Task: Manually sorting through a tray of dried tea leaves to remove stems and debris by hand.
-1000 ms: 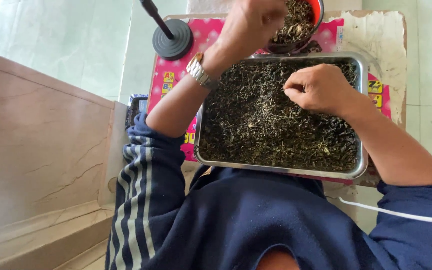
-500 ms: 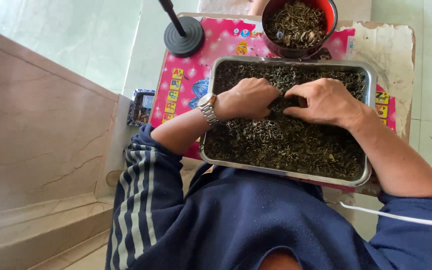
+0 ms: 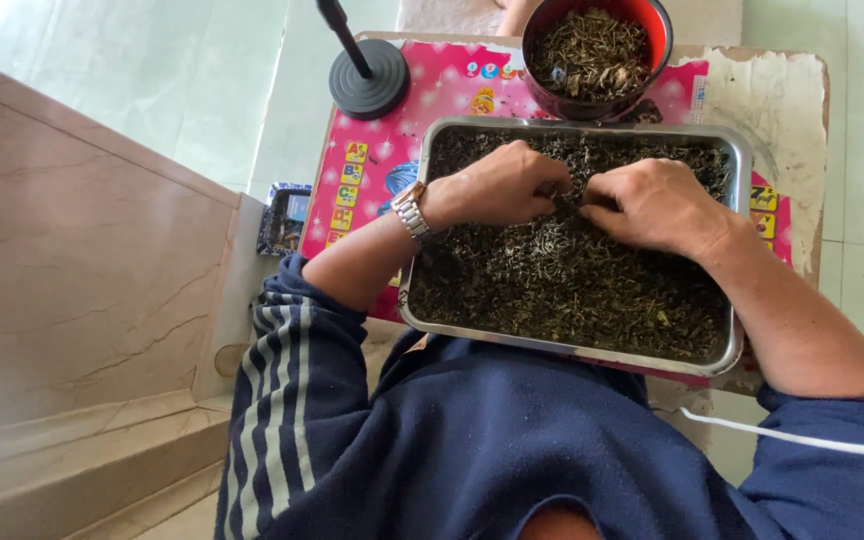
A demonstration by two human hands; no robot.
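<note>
A rectangular metal tray [image 3: 742,160] full of dark dried leaves [image 3: 572,290] rests on a small table in front of me. My left hand [image 3: 497,187], with a metal watch on the wrist, lies on the leaves near the tray's far side, fingers curled together pinching into the leaves. My right hand [image 3: 652,205] sits just to its right, fingers also curled into the leaves, fingertips almost meeting the left's. Beyond the tray stands a red bowl [image 3: 660,30] holding picked leaves and stems.
A pink printed mat [image 3: 372,165] covers the worn tabletop [image 3: 782,90]. A black round stand with a rod [image 3: 367,85] stands at the far left of the table. A small dark packet [image 3: 282,220] lies at the left. A beige stone ledge [image 3: 72,260] runs along my left.
My left hand came back from the red bowl down to the tray and now pinches in the leaves beside my right hand. The view has shifted closer over the tray.
</note>
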